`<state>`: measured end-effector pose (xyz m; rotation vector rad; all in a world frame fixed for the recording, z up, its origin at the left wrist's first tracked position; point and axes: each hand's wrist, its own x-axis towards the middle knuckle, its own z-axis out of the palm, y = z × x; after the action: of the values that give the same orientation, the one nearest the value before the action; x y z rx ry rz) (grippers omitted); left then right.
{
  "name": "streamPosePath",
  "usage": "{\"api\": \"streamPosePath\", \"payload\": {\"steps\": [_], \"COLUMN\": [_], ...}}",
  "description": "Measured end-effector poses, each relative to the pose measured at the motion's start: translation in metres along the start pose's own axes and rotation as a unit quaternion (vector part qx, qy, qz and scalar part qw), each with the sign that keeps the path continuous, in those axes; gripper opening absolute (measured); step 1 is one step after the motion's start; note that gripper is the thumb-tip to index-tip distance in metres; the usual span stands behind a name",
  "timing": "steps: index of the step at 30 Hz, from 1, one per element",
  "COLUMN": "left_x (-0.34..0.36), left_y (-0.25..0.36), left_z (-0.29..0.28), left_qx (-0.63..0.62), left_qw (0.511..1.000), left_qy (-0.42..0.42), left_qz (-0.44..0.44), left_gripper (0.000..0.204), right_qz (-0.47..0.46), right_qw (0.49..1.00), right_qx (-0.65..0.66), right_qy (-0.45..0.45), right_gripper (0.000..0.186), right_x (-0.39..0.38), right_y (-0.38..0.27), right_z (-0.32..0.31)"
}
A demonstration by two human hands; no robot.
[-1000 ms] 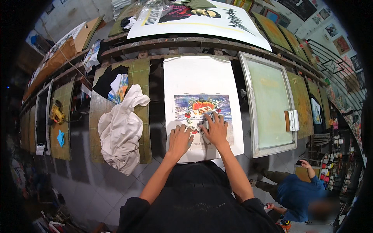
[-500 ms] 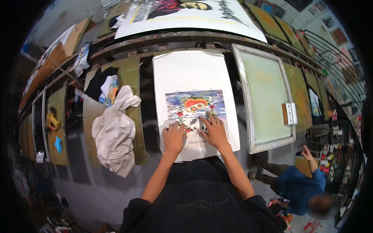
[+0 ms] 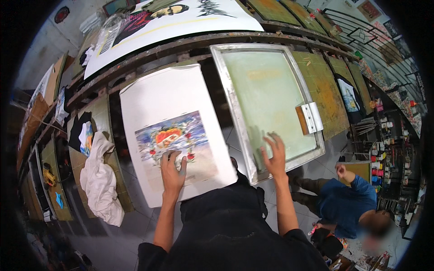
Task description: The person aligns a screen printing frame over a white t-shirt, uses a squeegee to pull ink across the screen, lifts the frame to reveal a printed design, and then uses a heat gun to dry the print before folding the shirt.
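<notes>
A white T-shirt (image 3: 167, 95) lies flat over a printing board, with a colourful picture print (image 3: 190, 131) on its lower half. My left hand (image 3: 173, 172) rests on that print, fingers slightly bent, thumb apart, with nothing held. To the right of the shirt lies a screen printing frame (image 3: 266, 86) with pale green mesh and a metal rim. Above the frame's lower left part is my right hand (image 3: 275, 156), fingers spread and holding nothing; whether it touches the mesh I cannot tell. A squeegee (image 3: 309, 118) with a wooden side sits across the frame's right rim.
Crumpled off-white cloth (image 3: 101, 176) covers a board on the left, beside a dark shirt (image 3: 81, 131). Behind the rail lies a large white printed sheet (image 3: 176, 27). Another person in blue (image 3: 346, 205) is at the lower right, near shelves of bottles (image 3: 377, 167).
My right hand has left the shirt's print and moved right, over the screen frame. My left hand stays on the print. The view has turned right.
</notes>
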<state>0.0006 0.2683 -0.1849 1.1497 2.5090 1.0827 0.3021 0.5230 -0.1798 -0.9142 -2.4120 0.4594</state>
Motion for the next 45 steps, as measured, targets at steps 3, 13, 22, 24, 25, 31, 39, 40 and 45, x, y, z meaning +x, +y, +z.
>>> {"api": "streamPosePath", "payload": {"steps": [3,13,22,24,25,31,39,40,45], "left_x": [0.007,0.018,0.027,0.025,0.024,0.025,0.026,0.026,0.028], "left_y": [0.054,0.123,0.143,0.146,0.146,0.156,0.149,0.148,0.171], "left_z": [0.049,0.190,0.224,0.226,0.226,0.231,0.228,0.229,0.196], "left_qx": [-0.121,-0.250,-0.192,-0.198,-0.195,-0.192,-0.139,-0.147,-0.151], "left_qw": [0.992,0.940,0.966,0.962,0.960,0.959,0.978,0.976,0.975], "left_qy": [-0.007,-0.078,-0.054,-0.056,-0.058,-0.016,0.025,0.022,0.027], "left_qz": [-0.046,-0.217,-0.164,-0.178,-0.193,-0.208,-0.151,-0.157,-0.160], "left_gripper": [0.020,0.074,0.058,0.054,0.052,0.041,0.039,0.039,0.037], "right_qz": [0.060,0.295,0.359,0.366,0.366,0.382,0.384,0.387,0.389], "right_qw": [0.995,0.955,0.921,0.913,0.911,0.899,0.894,0.893,0.885], "right_qx": [-0.027,-0.030,0.092,0.120,0.136,0.191,0.224,0.225,0.251], "right_qy": [0.079,0.016,-0.122,-0.131,-0.133,-0.095,-0.049,-0.044,-0.036], "right_gripper": [0.043,0.100,0.080,0.076,0.074,0.068,0.077,0.077,0.070], "right_x": [0.030,0.088,0.102,0.103,0.103,0.098,0.084,0.079,0.085], "right_y": [0.089,0.311,0.344,0.341,0.339,0.342,0.352,0.358,0.319], "right_z": [-0.035,-0.103,-0.119,-0.117,-0.117,-0.110,-0.103,-0.104,-0.124]}}
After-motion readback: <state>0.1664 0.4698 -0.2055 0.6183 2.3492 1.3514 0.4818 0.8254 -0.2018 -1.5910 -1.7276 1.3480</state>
